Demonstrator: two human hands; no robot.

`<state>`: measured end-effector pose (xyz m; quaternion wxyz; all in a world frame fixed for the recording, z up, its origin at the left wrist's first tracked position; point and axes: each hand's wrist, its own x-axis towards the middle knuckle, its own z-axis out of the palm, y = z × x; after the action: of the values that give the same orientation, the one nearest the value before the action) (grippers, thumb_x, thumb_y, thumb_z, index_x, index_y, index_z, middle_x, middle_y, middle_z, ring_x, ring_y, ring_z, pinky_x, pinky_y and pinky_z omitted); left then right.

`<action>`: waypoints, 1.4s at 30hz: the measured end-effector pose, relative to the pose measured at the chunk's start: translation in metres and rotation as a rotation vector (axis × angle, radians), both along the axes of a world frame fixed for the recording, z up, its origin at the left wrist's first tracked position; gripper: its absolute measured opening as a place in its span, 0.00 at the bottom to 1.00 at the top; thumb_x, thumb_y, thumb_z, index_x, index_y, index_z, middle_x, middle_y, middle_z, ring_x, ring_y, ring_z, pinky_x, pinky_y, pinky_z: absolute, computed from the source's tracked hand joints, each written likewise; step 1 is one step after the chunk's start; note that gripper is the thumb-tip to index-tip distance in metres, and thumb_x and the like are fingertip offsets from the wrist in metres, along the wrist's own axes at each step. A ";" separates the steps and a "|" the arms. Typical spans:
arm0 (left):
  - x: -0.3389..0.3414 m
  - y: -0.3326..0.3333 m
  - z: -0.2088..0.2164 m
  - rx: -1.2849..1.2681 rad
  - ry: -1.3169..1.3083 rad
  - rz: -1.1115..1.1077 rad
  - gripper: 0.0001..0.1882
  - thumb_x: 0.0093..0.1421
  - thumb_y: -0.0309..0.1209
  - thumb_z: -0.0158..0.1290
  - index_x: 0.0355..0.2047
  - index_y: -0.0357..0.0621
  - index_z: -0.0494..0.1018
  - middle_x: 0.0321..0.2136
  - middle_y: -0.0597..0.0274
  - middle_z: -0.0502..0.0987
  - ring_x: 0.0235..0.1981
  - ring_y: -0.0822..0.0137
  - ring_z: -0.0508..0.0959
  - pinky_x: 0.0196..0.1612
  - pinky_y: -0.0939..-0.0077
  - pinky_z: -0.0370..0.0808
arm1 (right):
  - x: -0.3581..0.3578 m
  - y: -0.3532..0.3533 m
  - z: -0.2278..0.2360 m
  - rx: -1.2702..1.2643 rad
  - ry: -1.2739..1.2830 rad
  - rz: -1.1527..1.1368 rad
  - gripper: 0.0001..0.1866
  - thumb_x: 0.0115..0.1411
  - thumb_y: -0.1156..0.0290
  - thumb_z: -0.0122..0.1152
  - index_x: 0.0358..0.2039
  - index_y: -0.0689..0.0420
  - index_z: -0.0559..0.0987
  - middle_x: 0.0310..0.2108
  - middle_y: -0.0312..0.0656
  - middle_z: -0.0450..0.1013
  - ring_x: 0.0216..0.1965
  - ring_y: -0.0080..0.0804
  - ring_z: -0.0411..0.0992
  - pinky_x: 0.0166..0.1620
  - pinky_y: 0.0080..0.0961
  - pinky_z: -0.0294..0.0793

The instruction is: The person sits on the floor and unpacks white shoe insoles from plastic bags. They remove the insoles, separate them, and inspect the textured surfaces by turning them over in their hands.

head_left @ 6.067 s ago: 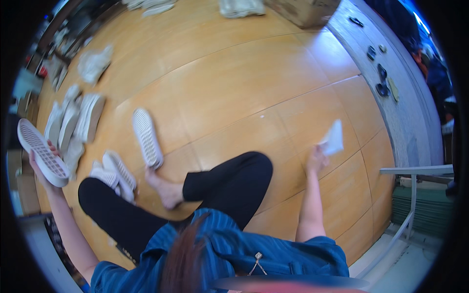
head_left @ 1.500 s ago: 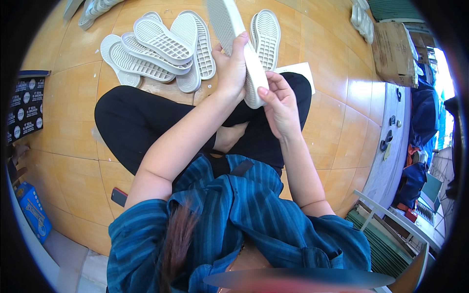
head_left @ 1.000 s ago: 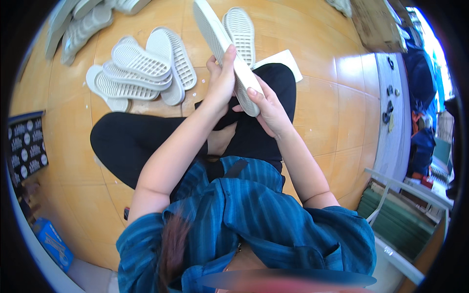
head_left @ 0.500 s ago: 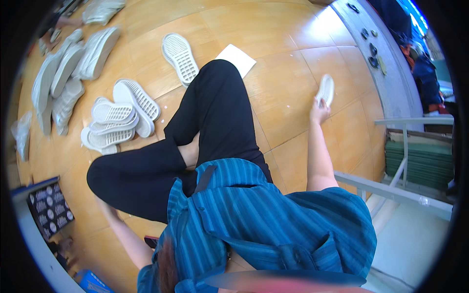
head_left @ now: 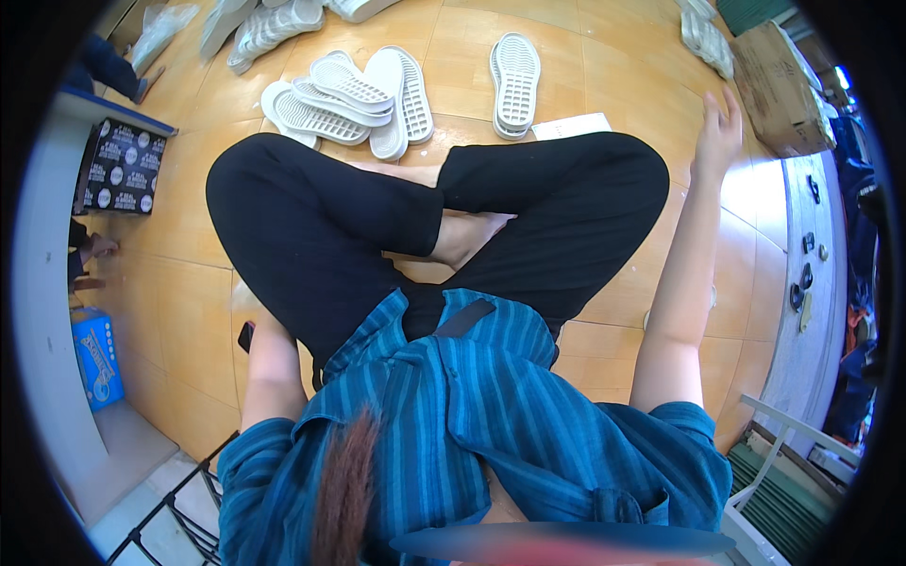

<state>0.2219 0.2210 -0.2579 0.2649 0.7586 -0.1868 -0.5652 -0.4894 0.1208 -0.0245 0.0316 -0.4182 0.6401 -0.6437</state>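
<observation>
My right hand [head_left: 719,135] is raised over the floor beyond my right knee, fingers apart and holding nothing. Behind my right forearm a pale sole [head_left: 713,296] lies on the floor, mostly covered by the arm. My left forearm [head_left: 274,363] goes down beside my left thigh, and the leg hides that hand. A dark phone [head_left: 246,337] is on the floor next to this forearm. In front of my crossed legs lies a pile of white shoe soles [head_left: 326,123]. Right of it are stacked white soles [head_left: 516,85], touching or near a white sheet [head_left: 572,126].
Plastic-wrapped soles [head_left: 276,33] lie at the far left. A cardboard box [head_left: 783,90] stands at far right, near footwear [head_left: 807,274] on a grey strip. To my left are a patterned black box [head_left: 123,168] and a blue pack [head_left: 97,358]. A metal frame [head_left: 769,453] stands lower right.
My right hand has let go of the sole, which now lies on the floor, and has moved forward with fingers spread. The view has turned rightward, and my right knee has lowered outward.
</observation>
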 end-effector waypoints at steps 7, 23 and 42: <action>0.004 -0.006 -0.017 -0.036 0.066 -0.021 0.22 0.67 0.40 0.46 0.56 0.41 0.67 0.53 0.54 0.73 0.54 0.59 0.72 0.53 0.66 0.71 | 0.117 -0.106 -0.001 0.368 0.045 0.401 0.26 0.55 0.56 0.68 0.52 0.54 0.77 0.48 0.46 0.75 0.46 0.29 0.73 0.50 0.24 0.69; -0.217 -0.247 0.173 -0.735 0.335 -0.312 0.25 0.64 0.44 0.51 0.54 0.39 0.68 0.46 0.57 0.76 0.47 0.68 0.75 0.51 0.71 0.71 | 0.189 -0.137 -0.161 0.982 -0.217 0.310 0.60 0.40 0.59 0.76 0.70 0.54 0.50 0.63 0.58 0.55 0.56 0.46 0.68 0.58 0.34 0.67; -0.261 -0.212 0.141 -0.573 0.667 -0.264 0.41 0.59 0.44 0.56 0.66 0.44 0.49 0.47 0.57 0.69 0.48 0.69 0.73 0.49 0.72 0.74 | 0.311 -0.017 -0.064 0.642 -0.933 0.978 0.49 0.59 0.45 0.58 0.70 0.55 0.46 0.64 0.44 0.57 0.64 0.34 0.57 0.63 0.32 0.59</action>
<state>-0.0387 0.0085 -0.1173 0.4352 0.4013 -0.3352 -0.7330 -0.1788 0.1042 -0.0888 0.7029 -0.3087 0.4576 -0.4486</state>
